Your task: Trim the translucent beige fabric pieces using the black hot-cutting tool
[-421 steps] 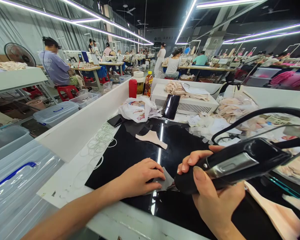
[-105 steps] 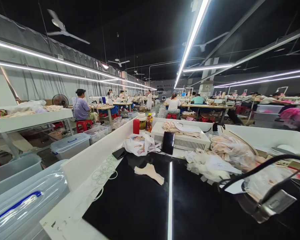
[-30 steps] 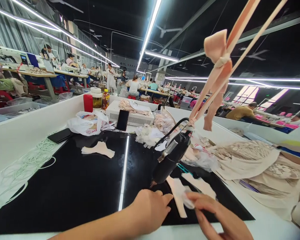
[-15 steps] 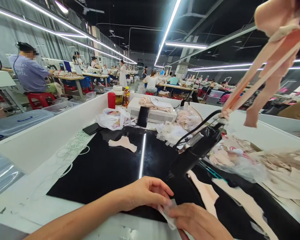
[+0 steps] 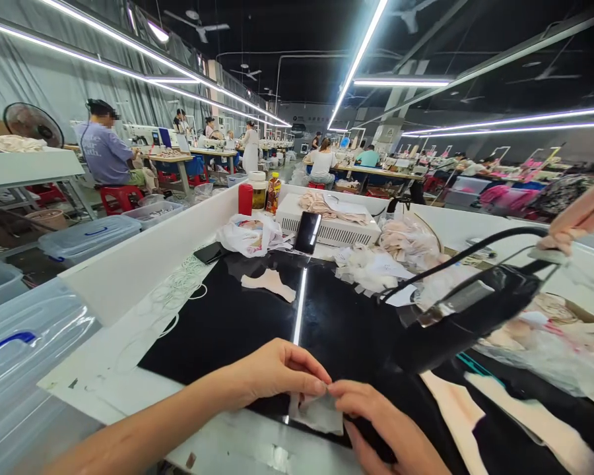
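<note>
Near the front edge of the black work surface (image 5: 257, 330), my left hand (image 5: 282, 373) and my right hand (image 5: 376, 419) meet fingertip to fingertip. Between them they pinch the top edge of a small translucent white sheet (image 5: 319, 415), which hangs down below my fingers. Whether it is film or thin cloth I cannot tell. To the right lie beige fabric pieces (image 5: 453, 409), and another beige fabric piece (image 5: 268, 284) rests flat farther back. A black device with a cable (image 5: 468, 323) leans over the surface, right of my hands.
A white bag (image 5: 250, 234), a phone (image 5: 307, 231) and a vented white box (image 5: 327, 221) stand at the back. Pale cord (image 5: 178, 290) lies left. Plastic bags with fabric (image 5: 539, 336) crowd the right. Low white walls (image 5: 148, 264) border the table. Several people work beyond.
The view has turned left. My fingertips have come together at the sheet's upper edge, and it now hangs more spread out. The black device sits farther right in view.
</note>
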A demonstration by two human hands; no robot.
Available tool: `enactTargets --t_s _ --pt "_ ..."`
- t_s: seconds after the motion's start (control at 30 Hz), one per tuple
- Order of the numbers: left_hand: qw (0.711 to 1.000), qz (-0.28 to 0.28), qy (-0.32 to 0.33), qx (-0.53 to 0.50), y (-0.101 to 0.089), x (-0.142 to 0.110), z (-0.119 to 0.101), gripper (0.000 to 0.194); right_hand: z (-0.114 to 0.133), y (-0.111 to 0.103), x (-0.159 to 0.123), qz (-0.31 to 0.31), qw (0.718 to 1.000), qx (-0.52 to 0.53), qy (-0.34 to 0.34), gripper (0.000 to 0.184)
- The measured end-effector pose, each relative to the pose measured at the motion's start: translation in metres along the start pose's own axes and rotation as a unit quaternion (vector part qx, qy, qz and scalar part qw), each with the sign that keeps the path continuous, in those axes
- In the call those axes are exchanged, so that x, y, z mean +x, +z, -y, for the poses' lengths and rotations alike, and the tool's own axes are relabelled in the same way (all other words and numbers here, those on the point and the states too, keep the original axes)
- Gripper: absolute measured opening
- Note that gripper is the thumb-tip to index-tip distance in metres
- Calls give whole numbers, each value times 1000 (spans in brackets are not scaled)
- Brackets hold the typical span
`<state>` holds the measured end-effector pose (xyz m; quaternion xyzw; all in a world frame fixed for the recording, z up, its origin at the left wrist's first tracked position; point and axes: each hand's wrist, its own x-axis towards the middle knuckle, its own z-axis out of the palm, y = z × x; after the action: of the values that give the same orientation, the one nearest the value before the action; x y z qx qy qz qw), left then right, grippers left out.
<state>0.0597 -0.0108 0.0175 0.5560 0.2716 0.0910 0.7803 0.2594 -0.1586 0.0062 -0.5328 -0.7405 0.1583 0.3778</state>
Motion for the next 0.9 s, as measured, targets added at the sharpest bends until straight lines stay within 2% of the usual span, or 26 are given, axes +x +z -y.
enactTargets --t_s 0.07,0.13,0.23,0.33,0.4,0.47,0.63,0.8,0.9 --pt "1000 -20 0 4 -6 -6 -3 38 -4 11 -3 -19 993 68 93 28" --pt "999 -31 -3 8 -12 -12 -6 38 -7 23 -3 -26 972 154 176 38" --pt "999 -40 -4 18 -18 -18 -8 39 -10 41 3 -21 938 252 238 52" --pt "998 -51 -8 30 -23 -21 -10 40 -13 50 12 26 930 266 251 49" --pt "997 -63 -9 45 -27 -22 -11 39 -15 49 17 64 934 245 252 44" --pt "995 -75 -11 63 -31 -24 -12 38 -17 45 19 75 937 215 264 42" --pt "988 -91 -1 123 -42 -23 -11 33 -16 41 18 44 932 193 302 39" --pt "973 -115 30 198 -50 -15 -6 20 -17 45 20 4 957 130 258 32" --pt "962 -123 43 238 -51 -10 -5 19 -22 45 19 6 972 71 226 30"
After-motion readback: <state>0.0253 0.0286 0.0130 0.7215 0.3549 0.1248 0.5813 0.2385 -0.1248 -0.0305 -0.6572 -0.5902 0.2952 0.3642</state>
